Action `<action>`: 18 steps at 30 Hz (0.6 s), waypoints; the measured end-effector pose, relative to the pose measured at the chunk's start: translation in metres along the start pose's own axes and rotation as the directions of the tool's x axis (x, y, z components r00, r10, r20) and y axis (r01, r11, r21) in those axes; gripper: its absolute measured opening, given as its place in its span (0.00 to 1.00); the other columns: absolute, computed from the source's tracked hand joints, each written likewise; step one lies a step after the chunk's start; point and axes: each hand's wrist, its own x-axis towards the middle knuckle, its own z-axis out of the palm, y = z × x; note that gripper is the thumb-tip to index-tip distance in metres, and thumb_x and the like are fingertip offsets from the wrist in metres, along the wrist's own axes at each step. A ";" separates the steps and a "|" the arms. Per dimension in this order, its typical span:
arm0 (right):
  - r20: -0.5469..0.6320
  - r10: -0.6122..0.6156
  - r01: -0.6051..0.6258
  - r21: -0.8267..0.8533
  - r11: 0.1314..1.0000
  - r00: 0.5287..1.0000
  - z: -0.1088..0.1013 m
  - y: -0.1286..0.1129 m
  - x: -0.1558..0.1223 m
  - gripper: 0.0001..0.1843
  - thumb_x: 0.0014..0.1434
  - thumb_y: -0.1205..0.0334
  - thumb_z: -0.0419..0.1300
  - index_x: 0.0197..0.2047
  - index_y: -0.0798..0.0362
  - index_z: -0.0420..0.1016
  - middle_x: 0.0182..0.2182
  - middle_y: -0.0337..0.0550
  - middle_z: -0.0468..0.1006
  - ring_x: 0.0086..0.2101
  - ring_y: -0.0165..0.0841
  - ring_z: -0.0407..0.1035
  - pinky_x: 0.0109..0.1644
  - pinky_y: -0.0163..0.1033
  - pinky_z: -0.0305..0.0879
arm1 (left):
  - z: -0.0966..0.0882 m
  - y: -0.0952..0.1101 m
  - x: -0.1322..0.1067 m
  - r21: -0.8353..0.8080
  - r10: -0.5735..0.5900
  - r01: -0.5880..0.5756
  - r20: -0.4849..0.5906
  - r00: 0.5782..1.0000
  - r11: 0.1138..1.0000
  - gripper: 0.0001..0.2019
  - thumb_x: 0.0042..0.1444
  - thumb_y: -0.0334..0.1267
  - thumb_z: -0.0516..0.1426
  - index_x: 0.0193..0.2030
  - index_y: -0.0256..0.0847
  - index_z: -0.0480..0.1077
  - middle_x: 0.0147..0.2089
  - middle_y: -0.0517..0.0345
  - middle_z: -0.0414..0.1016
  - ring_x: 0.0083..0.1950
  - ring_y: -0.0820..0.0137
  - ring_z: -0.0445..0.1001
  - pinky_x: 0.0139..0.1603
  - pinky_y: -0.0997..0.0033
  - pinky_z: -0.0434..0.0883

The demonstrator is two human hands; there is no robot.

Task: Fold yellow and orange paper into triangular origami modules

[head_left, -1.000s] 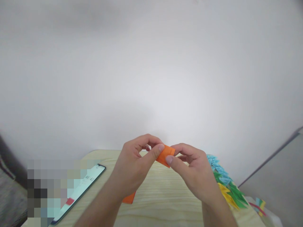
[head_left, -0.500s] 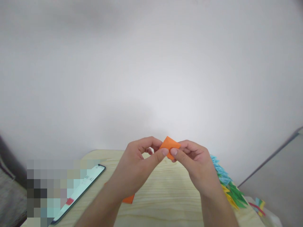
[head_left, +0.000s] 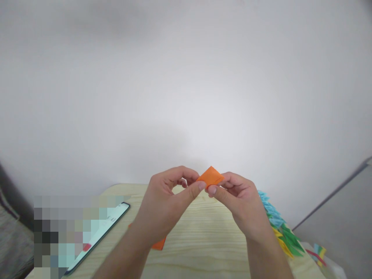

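Note:
A small folded piece of orange paper [head_left: 211,176] is held up above the far part of the table, one corner pointing upward. My left hand [head_left: 171,199] pinches its left side between thumb and fingers. On the other side my right hand [head_left: 240,197] is closed on the right and lower part, its thumb near the bottom edge. Below my left wrist lies another piece of orange paper [head_left: 159,244], partly hidden by the forearm.
A phone [head_left: 101,236] with a lit screen lies on the wooden table [head_left: 200,248] at left, partly pixelated. Along the right edge sit blue folded paper pieces [head_left: 271,211], with green [head_left: 290,238] and yellow ones [head_left: 280,242]. A pale wall [head_left: 186,97] rises behind.
The orange paper has turned and shifted slightly right, showing a wider, flatter diamond. My left hand has moved slightly left and its fingers have lifted a little; my right hand stays nearly in place.

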 end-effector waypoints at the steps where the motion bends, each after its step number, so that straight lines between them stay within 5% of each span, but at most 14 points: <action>1: 0.013 0.008 -0.008 -0.008 1.000 1.000 0.000 0.000 0.000 0.06 0.60 0.59 0.73 0.37 0.52 0.83 0.33 0.40 0.83 0.34 0.31 0.72 0.41 0.37 0.68 | 0.000 0.001 0.000 0.017 0.015 -0.015 -0.014 1.000 1.000 0.03 0.62 0.42 0.66 0.39 0.48 0.80 0.35 0.63 0.80 0.39 0.70 0.74 0.45 0.67 0.70; 7: 0.055 -0.049 0.054 -0.104 0.993 0.997 0.000 0.004 0.004 0.05 0.64 0.60 0.70 0.41 0.50 0.86 0.39 0.43 0.86 0.41 0.36 0.76 0.50 0.42 0.71 | 0.001 0.010 0.000 0.161 0.076 -0.073 -0.010 0.997 0.984 0.02 0.60 0.36 0.66 0.35 0.47 0.79 0.32 0.66 0.77 0.37 0.72 0.72 0.43 0.68 0.68; 18: 0.127 0.007 -0.019 0.092 0.996 0.992 -0.005 0.011 0.008 0.04 0.61 0.61 0.72 0.36 0.51 0.86 0.31 0.39 0.82 0.35 0.31 0.70 0.43 0.37 0.67 | 0.000 0.012 -0.005 0.144 0.129 -0.131 0.020 0.991 0.981 0.07 0.65 0.33 0.59 0.39 0.49 0.78 0.35 0.66 0.78 0.39 0.71 0.72 0.45 0.68 0.69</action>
